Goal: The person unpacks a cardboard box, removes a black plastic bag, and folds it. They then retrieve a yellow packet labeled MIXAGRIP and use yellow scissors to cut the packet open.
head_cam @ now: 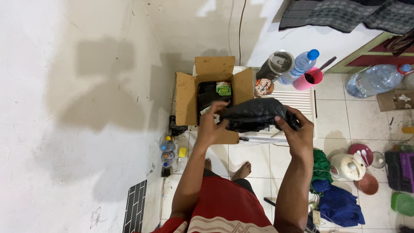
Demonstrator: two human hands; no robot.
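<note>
Above white tiles, both hands (254, 125) grip black bag (254, 114) between them.

White tiled floor (254, 160) w/ rice cooker (347, 166), blue cloth (340, 206) (crumpled), bottles (167, 150).

Both hands (255, 126) grip a black plastic bag (257, 114) above an open cardboard box (213, 92)

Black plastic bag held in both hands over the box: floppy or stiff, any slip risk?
Likely floppy: the black bag sags and crumples between the left hand and the right hand. Probably light, held by fingertips. Its glossy film may be slippery.
</note>
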